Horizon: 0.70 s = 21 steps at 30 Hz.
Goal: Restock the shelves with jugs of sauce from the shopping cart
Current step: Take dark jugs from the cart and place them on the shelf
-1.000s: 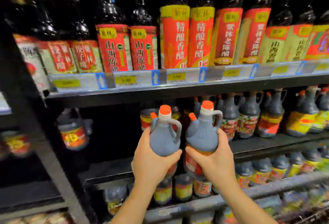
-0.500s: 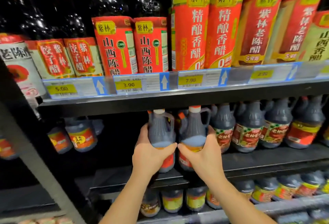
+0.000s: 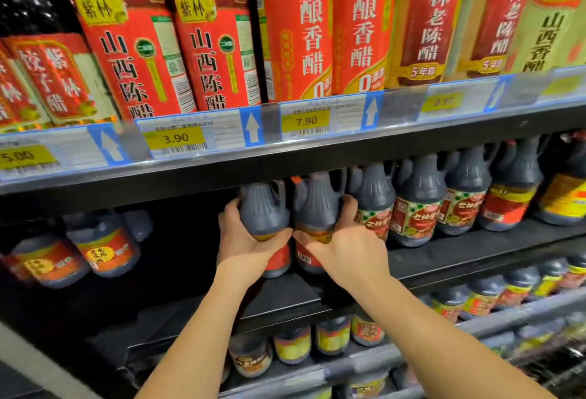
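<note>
The caps of both held jugs are hidden behind the front edge of the upper shelf [image 3: 285, 161], and their lower labels are largely covered by the person's hands. The left hand [image 3: 250, 240] wraps around the left jug [image 3: 264, 211], thumb across the front and fingers curling behind its far side. The right hand [image 3: 345, 249] grips the right jug [image 3: 312, 208] the same way, its fingers pressed between that jug and the neighbouring row of jugs [image 3: 418, 208]. The two jugs stand upright and side by side, touching, long axes vertical, handles at the upper right of each neck. Whether their bases rest on the middle shelf [image 3: 475, 256] cannot be told. They are dark, ribbed plastic with rounded shoulders and red labels low down. Left of them the shelf is in deep shadow, with blurred jugs [image 3: 101, 246] further left. Tall bottles [image 3: 295, 24] with glossy red wrappers fill the upper shelf, their tops cut off. Yellow price tags [image 3: 304, 121] line its edge. Lower rows are blurred.
</note>
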Tool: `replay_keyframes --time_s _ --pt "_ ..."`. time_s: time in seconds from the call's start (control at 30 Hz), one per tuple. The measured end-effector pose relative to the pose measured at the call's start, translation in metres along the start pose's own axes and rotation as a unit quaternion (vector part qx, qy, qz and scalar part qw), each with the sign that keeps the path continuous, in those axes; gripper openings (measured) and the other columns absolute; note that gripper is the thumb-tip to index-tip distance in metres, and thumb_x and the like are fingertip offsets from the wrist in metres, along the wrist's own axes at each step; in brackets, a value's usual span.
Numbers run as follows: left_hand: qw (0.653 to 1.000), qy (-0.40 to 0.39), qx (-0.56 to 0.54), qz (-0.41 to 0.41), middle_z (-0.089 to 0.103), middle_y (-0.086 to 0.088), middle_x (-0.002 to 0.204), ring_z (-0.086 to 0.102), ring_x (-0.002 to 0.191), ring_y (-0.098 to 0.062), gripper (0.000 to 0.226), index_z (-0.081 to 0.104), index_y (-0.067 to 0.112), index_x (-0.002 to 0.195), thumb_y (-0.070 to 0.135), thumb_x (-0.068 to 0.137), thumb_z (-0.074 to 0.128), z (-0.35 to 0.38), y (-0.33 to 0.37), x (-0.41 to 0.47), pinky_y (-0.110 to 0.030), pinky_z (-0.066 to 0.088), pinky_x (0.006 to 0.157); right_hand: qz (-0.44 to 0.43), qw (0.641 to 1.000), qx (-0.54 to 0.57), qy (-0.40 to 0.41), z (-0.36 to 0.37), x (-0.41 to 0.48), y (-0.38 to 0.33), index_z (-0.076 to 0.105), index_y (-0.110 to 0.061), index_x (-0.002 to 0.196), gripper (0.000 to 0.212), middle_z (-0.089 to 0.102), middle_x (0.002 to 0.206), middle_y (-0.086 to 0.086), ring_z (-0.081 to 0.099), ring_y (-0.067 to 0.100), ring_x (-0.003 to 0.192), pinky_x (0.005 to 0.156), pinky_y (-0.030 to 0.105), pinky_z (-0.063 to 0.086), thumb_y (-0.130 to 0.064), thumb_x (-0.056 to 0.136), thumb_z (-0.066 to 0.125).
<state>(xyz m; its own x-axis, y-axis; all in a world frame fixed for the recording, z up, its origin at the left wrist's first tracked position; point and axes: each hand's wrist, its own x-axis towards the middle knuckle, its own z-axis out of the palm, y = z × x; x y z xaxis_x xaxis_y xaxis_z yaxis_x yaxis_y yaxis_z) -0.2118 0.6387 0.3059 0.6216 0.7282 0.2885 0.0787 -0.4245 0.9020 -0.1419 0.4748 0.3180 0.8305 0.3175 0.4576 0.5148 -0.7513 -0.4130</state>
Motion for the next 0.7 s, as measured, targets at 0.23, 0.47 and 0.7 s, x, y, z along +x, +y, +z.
replay_keyframes --time_s 0.23,0.47,0.7 --pt "1.000 -0.010 0.000 0.006 0.046 -0.004 0.134 0.054 0.115 -0.017 0.106 0.029 0.018 0.139 0.030 0.056 0.094 0.000 0.004 -0.001 -0.035 0.046 0.099 -0.021 0.997 -0.068 0.023 0.004 -0.001 -0.001 0.027 0.004 0.140 0.116 0.068 0.075 0.009 0.068 0.027 0.061 0.048 0.028 0.043 -0.086 0.070 0.042" --pt "0.996 -0.033 0.079 -0.027 0.026 -0.012 0.149 0.040 0.132 -0.030 0.120 0.011 0.017 0.152 0.045 0.063 0.087 -0.004 -0.003 -0.045 -0.034 0.040 0.100 0.032 0.994 -0.084 -0.056 -0.004 -0.002 -0.011 -0.003 -0.002 0.152 0.114 0.063 0.116 0.014 0.065 0.030 0.099 0.074 0.034 0.046 -0.080 0.081 0.039" --pt "0.995 0.033 0.079 0.045 0.042 0.004 0.118 0.050 0.105 -0.015 0.083 0.037 0.022 0.132 0.054 0.068 0.078 -0.015 0.009 -0.091 -0.034 0.049 0.080 0.026 0.998 -0.046 -0.045 -0.019 -0.021 0.000 -0.007 -0.009 0.152 0.105 0.068 0.105 0.008 0.067 0.028 0.093 0.072 0.037 0.050 -0.076 0.084 0.037"
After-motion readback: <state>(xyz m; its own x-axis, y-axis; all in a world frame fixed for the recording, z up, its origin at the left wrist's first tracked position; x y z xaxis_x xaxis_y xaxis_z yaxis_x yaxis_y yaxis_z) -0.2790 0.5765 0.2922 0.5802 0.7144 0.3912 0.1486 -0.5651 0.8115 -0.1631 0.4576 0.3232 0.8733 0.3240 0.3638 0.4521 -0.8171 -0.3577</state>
